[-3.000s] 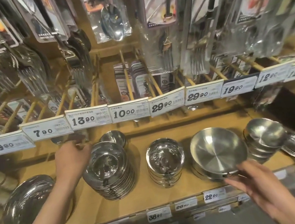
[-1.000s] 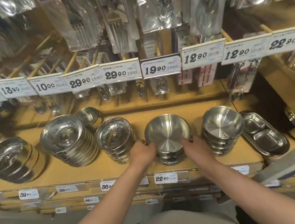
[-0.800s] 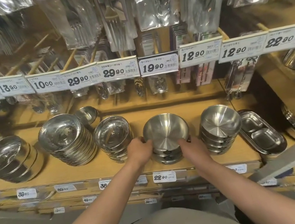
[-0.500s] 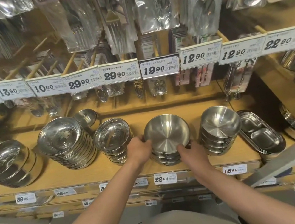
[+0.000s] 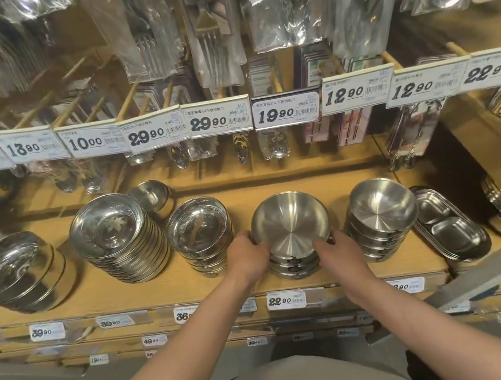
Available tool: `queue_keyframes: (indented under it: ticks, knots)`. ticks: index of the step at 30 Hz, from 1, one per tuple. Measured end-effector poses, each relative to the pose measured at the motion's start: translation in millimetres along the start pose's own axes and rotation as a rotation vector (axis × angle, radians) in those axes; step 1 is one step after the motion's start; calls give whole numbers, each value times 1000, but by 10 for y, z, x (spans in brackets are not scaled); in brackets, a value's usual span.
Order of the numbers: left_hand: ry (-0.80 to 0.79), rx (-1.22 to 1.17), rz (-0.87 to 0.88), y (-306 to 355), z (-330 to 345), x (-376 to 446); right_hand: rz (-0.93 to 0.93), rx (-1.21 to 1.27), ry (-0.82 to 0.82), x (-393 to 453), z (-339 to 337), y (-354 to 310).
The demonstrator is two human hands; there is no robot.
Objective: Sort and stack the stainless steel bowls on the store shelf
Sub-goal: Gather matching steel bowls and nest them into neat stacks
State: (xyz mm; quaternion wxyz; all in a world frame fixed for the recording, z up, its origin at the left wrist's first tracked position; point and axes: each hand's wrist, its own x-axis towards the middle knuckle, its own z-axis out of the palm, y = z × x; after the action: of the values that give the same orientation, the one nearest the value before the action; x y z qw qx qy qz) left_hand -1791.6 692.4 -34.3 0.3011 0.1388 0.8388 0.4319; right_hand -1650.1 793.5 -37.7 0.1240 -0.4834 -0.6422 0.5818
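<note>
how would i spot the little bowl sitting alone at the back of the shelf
Start at the wooden shelf holding the steel stacks, and find the tall stack of wide dishes second from its left end. Right behind it, against the back board, sits the little bowl: single, unstacked and smaller than any stack nearby.

A row of white paper price tags [image 5: 220, 120] hangs on the rail above the wooden shelf [image 5: 237, 198], reading left to right 7.90, 13.90, 10.00, 29.90, 29.90, 19.90, 12.90, 12.90, 22.90. On that shelf's front edge, small white labels [image 5: 286, 300] read 39.90, 39.90 and 22.90; others are partly hidden.
</note>
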Motion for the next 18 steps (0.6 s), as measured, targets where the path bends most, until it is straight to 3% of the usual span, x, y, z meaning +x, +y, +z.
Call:
queue_keyframes:
  ticks: [18]
  knots:
    - [52, 75, -4, 7, 39, -77, -18, -40, -46, 21, -77, -24]
